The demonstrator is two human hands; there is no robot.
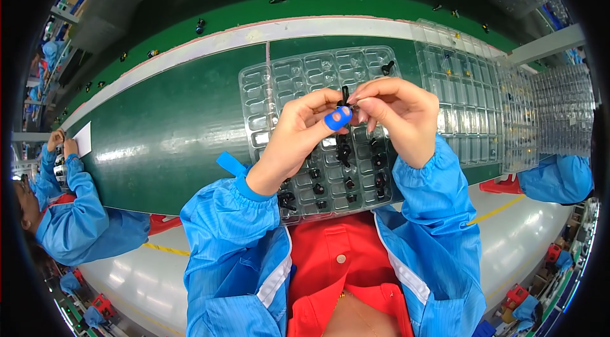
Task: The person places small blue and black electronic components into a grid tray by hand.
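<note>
Above a clear plastic tray point(255, 86) with many pockets, both my hands meet at a small black part point(345, 93), its kind too small to make out. My left hand point(308, 124) pinches it from the left, a blue cover on the thumb. From the right, the thumb and fingertips of my right hand point(397, 111) close on the same part, partly hiding it. Below my hands, the near pockets hold several small black parts point(344, 151). One more black piece point(387, 68) lies in the far right corner of the tray.
Beyond the white rail point(248, 35) runs a green belt point(235, 14) carrying scattered small black parts. More clear trays point(460, 102) lie to the right, with a tall stack point(562, 108) beside them. A person in a blue sleeve point(82, 194) works at the left.
</note>
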